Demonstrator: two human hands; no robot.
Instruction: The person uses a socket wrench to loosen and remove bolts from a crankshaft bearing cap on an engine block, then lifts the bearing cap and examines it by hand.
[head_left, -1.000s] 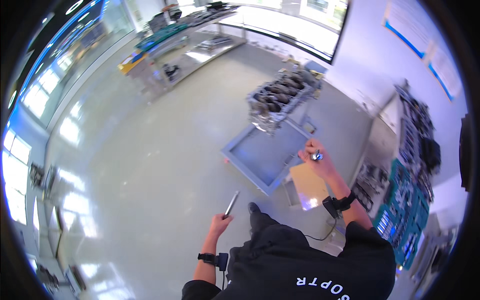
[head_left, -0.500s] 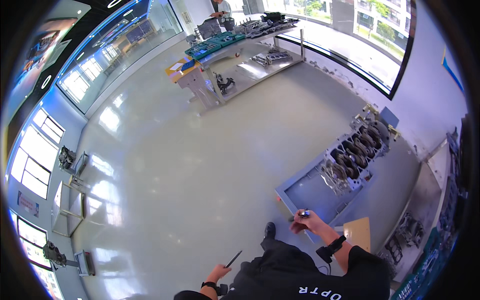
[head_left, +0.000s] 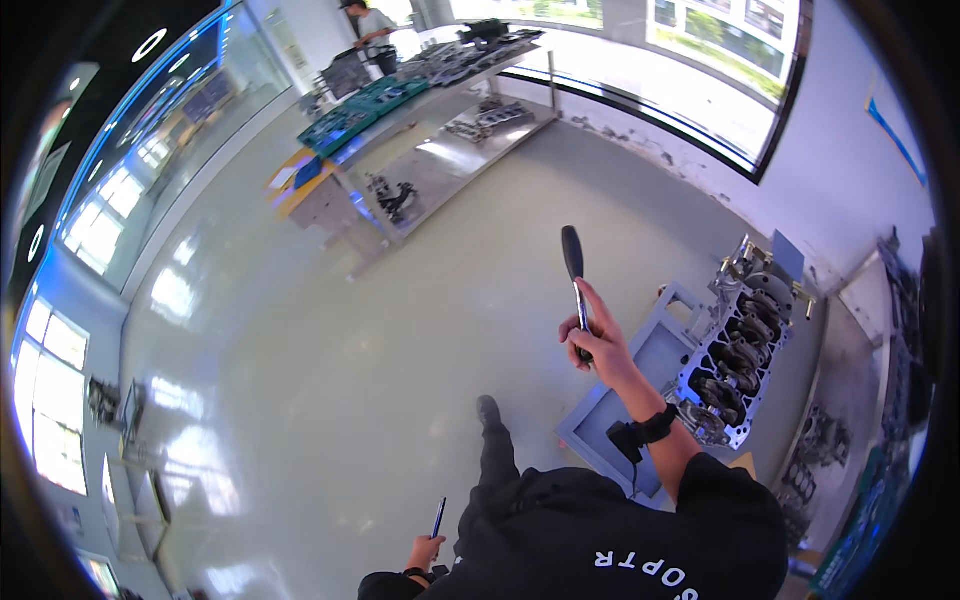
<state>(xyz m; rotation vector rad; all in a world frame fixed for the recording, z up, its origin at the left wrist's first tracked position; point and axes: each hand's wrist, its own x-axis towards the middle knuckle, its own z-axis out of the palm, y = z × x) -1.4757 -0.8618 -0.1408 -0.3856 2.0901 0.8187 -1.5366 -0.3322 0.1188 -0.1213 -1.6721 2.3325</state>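
My right hand [head_left: 603,345] is raised in front of me, closed around the metal end of a ratchet wrench [head_left: 572,252]. The wrench's black handle points up and away from the palm, and its head is partly covered by my fingers. Low at the left, my left hand [head_left: 424,552] grips a thin dark rod-shaped tool [head_left: 440,514] that sticks upward; its exact kind is too small to tell. To the right of my right forearm lies an engine block [head_left: 740,365] with its crankshaft exposed, apart from both hands.
The block rests on a grey metal stand [head_left: 590,425]. A workbench [head_left: 455,185] with green tool trays [head_left: 365,115] and engine parts stands ahead, a person [head_left: 372,28] behind it. Shelving with parts [head_left: 815,450] lines the right wall. Engine stands [head_left: 130,410] are at far left.
My right hand has risen and moved forward, bringing the ratchet wrench upright into plain sight. My view has shifted and the workbench appears further left. The left hand still holds the rod.
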